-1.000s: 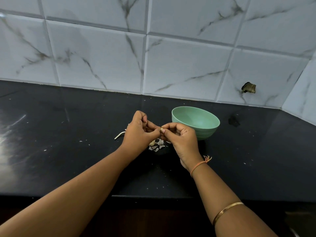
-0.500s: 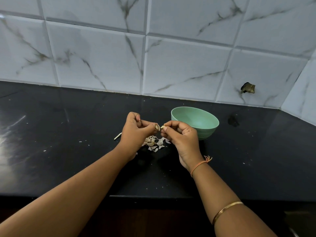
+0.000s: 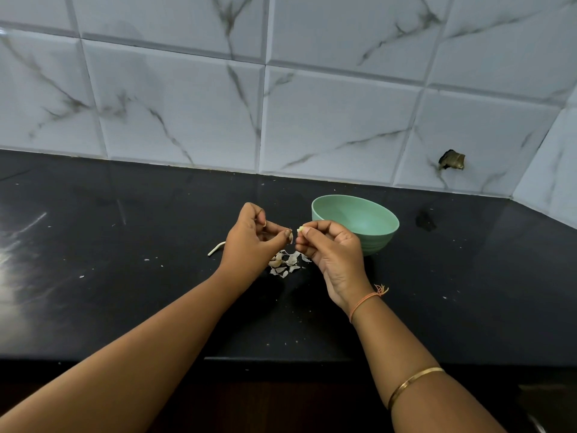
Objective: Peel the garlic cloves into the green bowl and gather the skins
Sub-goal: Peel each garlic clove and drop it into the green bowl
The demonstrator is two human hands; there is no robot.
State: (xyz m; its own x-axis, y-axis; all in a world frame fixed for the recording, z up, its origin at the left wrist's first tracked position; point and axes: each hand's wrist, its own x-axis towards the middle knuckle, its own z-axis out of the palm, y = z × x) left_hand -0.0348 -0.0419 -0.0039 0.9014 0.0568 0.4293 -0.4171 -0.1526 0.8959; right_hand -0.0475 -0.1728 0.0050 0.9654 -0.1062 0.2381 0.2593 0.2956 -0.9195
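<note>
My right hand (image 3: 331,250) pinches a small pale garlic clove (image 3: 300,228) between thumb and forefinger, just left of the green bowl (image 3: 377,237). My left hand (image 3: 253,243) pinches a thin scrap of garlic skin (image 3: 291,236) at its fingertips, a short gap from the clove. Both hands hover above the black counter (image 3: 125,276). Under them lies a small pile of papery garlic skins (image 3: 285,262). What lies on the bowl's bottom is hidden from here.
A pale garlic stem piece (image 3: 216,247) lies on the counter left of my left hand. Tiny skin flecks dot the dark surface. The marble-look tiled wall (image 3: 281,104) rises behind the bowl, with a broken hole (image 3: 452,160) at the right.
My hands were together on the clove; they have drawn apart. The left hand now carries a torn-off scrap of skin, and the right keeps the clove.
</note>
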